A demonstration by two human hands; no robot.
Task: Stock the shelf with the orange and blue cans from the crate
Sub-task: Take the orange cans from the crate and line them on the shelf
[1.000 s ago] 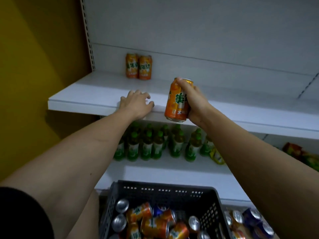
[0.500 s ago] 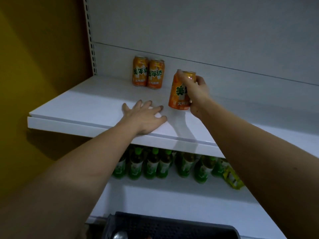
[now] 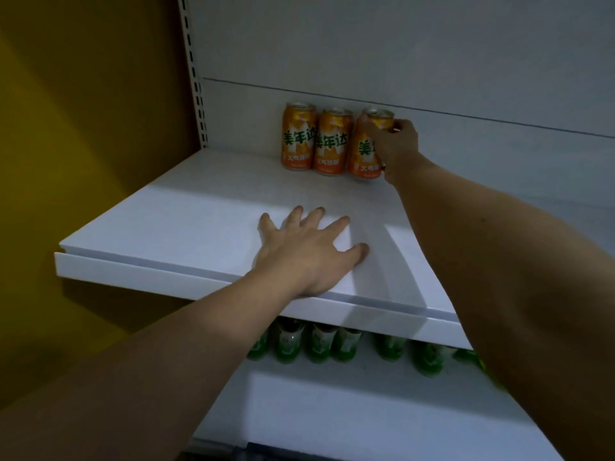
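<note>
Reaching to the far back of the white shelf (image 3: pixel 199 207), our right hand (image 3: pixel 396 146) grasps an orange can (image 3: pixel 364 151), setting it just right of two others to extend the row. Our left hand (image 3: pixel 309 251) lies flat near the shelf's front edge, probably bracing us.

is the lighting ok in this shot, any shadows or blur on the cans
Head view: dim, bluish light; the right hand and arm throw a soft shadow across the shelf; labels on the three orange cans read clearly; the green bottles below are dark and blurred.
</note>
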